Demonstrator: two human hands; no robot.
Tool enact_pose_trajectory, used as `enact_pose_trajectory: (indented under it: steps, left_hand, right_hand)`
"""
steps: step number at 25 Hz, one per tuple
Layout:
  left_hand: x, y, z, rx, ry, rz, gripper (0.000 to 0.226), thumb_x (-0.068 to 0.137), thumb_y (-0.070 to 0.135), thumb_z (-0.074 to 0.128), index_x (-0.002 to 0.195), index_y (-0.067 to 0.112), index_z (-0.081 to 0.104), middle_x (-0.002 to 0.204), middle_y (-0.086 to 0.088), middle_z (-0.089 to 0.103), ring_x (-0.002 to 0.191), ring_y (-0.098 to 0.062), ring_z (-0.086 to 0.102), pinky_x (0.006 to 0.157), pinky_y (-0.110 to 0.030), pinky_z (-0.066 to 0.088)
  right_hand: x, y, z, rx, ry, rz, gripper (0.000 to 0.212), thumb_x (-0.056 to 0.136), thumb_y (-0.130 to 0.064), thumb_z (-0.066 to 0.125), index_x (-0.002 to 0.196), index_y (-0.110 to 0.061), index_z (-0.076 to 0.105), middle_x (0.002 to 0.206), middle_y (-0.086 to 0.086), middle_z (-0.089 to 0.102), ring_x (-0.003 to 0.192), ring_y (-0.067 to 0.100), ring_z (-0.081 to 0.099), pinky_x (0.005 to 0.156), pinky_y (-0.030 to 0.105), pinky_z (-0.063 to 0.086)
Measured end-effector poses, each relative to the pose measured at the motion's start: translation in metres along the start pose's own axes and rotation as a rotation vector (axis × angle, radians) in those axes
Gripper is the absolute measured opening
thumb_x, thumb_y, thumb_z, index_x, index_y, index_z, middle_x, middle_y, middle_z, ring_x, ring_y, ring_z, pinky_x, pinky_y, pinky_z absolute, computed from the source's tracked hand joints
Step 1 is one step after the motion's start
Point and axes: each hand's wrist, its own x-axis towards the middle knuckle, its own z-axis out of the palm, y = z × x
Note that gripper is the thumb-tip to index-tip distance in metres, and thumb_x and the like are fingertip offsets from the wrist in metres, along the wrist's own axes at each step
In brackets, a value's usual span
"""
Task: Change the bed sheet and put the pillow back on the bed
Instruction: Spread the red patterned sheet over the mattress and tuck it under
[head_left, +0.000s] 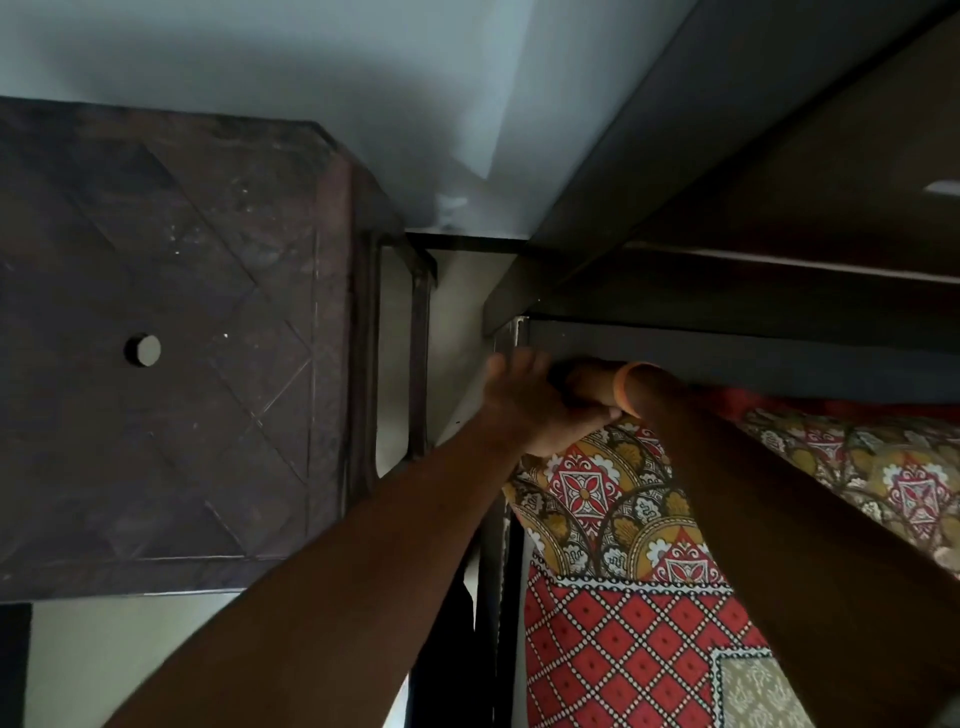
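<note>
A patterned bed sheet in red, yellow and black covers the mattress at the lower right. My left hand lies on the top corner of the mattress, fingers reaching over its edge toward the dark headboard. My right hand goes down into the gap between mattress and headboard, so its fingers are hidden; an orange bangle circles its wrist. No pillow is in view.
A dark brown plastic stool with a round hole in its top stands close to the bed on the left. A narrow strip of pale floor separates them. A pale wall rises behind.
</note>
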Motion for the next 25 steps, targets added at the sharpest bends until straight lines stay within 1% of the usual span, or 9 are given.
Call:
enact_pose_trajectory:
  steps: [2, 5, 8, 11, 13, 15, 17, 20, 25]
  left_hand:
    - [0.002, -0.002, 0.006, 0.033, -0.014, 0.000, 0.090, 0.083, 0.085, 0.014, 0.144, 0.026, 0.044, 0.140, -0.006, 0.037, 0.132, -0.030, 0.026, 0.099, -0.049, 0.023]
    - [-0.003, 0.000, 0.019, -0.017, 0.115, 0.021, 0.074, 0.093, 0.073, 0.021, 0.130, 0.021, 0.059, 0.135, -0.010, 0.043, 0.127, -0.027, 0.033, 0.100, -0.045, 0.028]
    - [-0.018, 0.020, 0.027, -0.149, 0.384, 0.087, 0.045, 0.100, 0.048, 0.040, 0.117, 0.012, 0.063, 0.113, -0.008, 0.061, 0.106, -0.023, 0.054, 0.091, -0.035, 0.043]
    - [-0.035, 0.039, 0.027, -0.280, 0.438, 0.093, 0.021, 0.101, 0.023, 0.050, 0.115, 0.012, 0.060, 0.101, -0.008, 0.070, 0.088, -0.021, 0.068, 0.077, -0.031, 0.055]
    - [-0.045, 0.049, 0.031, -0.188, 0.463, 0.054, 0.023, 0.098, 0.018, 0.054, 0.119, 0.010, 0.061, 0.111, -0.009, 0.069, 0.103, -0.023, 0.065, 0.092, -0.034, 0.052]
    - [-0.062, 0.064, 0.038, -0.065, 0.444, 0.031, 0.044, 0.096, 0.020, 0.054, 0.136, 0.005, 0.050, 0.135, -0.016, 0.056, 0.130, -0.029, 0.049, 0.113, -0.041, 0.035]
    - [-0.087, 0.087, 0.050, -0.028, 0.387, 0.008, 0.059, 0.098, 0.024, 0.049, 0.149, 0.000, 0.031, 0.152, -0.022, 0.036, 0.143, -0.035, 0.031, 0.121, -0.044, 0.023]
    - [-0.147, 0.124, 0.065, 0.014, 0.187, 0.029, 0.056, 0.100, 0.026, 0.044, 0.148, -0.001, 0.030, 0.152, -0.024, 0.030, 0.141, -0.038, 0.031, 0.115, -0.044, 0.033]
    - [-0.297, 0.195, 0.093, 0.047, -0.056, 0.266, 0.032, 0.098, 0.020, 0.048, 0.124, 0.002, 0.052, 0.121, -0.015, 0.054, 0.111, -0.031, 0.054, 0.089, -0.041, 0.047]
  right_hand:
    - [0.003, -0.003, -0.010, 0.357, 0.160, -0.004, 0.046, 0.096, -0.029, 0.041, 0.137, -0.007, 0.045, 0.137, 0.015, 0.049, 0.108, 0.025, 0.050, 0.104, 0.042, 0.040]
    - [-0.007, 0.027, -0.014, 0.290, 0.320, 0.056, 0.049, 0.099, -0.038, 0.042, 0.143, -0.016, 0.039, 0.144, 0.015, 0.041, 0.135, 0.035, 0.034, 0.112, 0.056, 0.019]
    - [-0.032, 0.018, -0.008, 0.380, 0.687, 0.182, 0.045, 0.097, -0.027, 0.045, 0.139, -0.015, 0.042, 0.141, 0.017, 0.038, 0.132, 0.038, 0.035, 0.106, 0.053, 0.026]
    - [-0.073, 0.041, 0.016, 0.680, 1.124, 0.145, 0.031, 0.089, -0.023, 0.057, 0.118, -0.012, 0.058, 0.122, 0.015, 0.049, 0.116, 0.037, 0.045, 0.097, 0.051, 0.032]
    - [-0.101, 0.048, 0.065, 0.831, 1.261, 0.146, 0.031, 0.086, -0.021, 0.062, 0.116, -0.015, 0.055, 0.122, 0.014, 0.048, 0.113, 0.036, 0.047, 0.098, 0.055, 0.033]
    - [-0.129, 0.051, 0.130, 0.990, 1.227, 0.239, 0.043, 0.087, -0.024, 0.063, 0.125, -0.017, 0.044, 0.135, 0.016, 0.042, 0.119, 0.040, 0.048, 0.102, 0.061, 0.033]
    - [-0.155, 0.055, 0.200, 1.059, 0.982, 0.281, 0.058, 0.093, -0.031, 0.058, 0.144, -0.020, 0.032, 0.153, 0.013, 0.027, 0.135, 0.040, 0.036, 0.107, 0.061, 0.033]
    - [-0.204, 0.052, 0.287, 1.065, 0.657, 0.161, 0.067, 0.095, -0.031, 0.055, 0.154, -0.025, 0.023, 0.164, 0.004, 0.009, 0.147, 0.030, 0.019, 0.115, 0.049, 0.027]
    - [-0.335, 0.026, 0.402, 1.611, 0.506, 0.284, 0.034, 0.092, -0.022, 0.064, 0.124, -0.010, 0.062, 0.128, 0.011, 0.062, 0.115, 0.027, 0.060, 0.092, 0.028, 0.044]
